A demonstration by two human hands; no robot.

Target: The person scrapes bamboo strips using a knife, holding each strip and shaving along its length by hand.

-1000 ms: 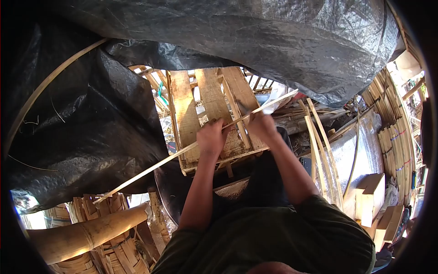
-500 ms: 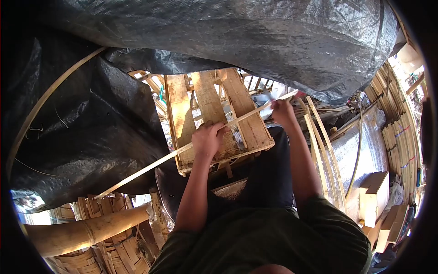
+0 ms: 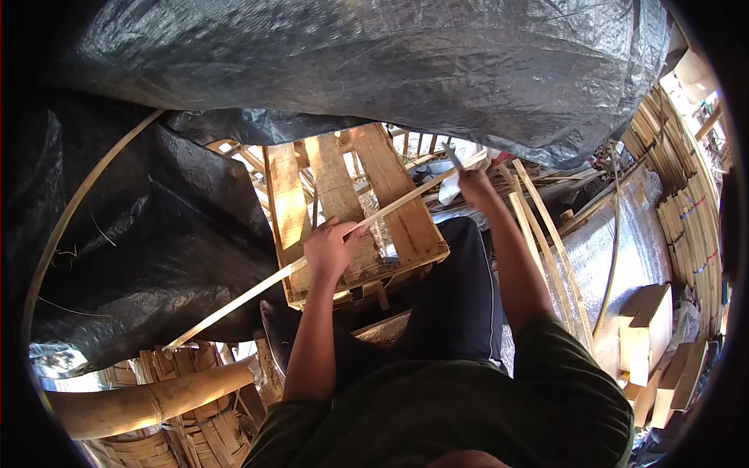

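Note:
A long pale strip (image 3: 413, 193) runs slantwise from the lower left to the upper right, above a slatted wooden crate (image 3: 402, 222). My left hand (image 3: 331, 248) is wrapped round the strip near its middle, over the crate's left part. Beyond the crate's right side, near the strip's upper end, my right hand (image 3: 474, 187) is closed on a knife (image 3: 452, 156). The blade points up and to the left, close to the strip. Its handle is mostly hidden in my fingers.
Black plastic sheeting (image 3: 374, 70) hangs across the top and left. Several loose strips (image 3: 546, 226) lean at the right, beside a silvery sheet (image 3: 601, 257) and cardboard boxes (image 3: 647, 327). A thick bamboo pole (image 3: 148, 402) lies at the lower left. Bundled slats (image 3: 690, 226) stand far right.
My right hand has moved up and right along the strip, away from my left hand, and the knife now shows clearly. My left hand and the crate appear further left in view.

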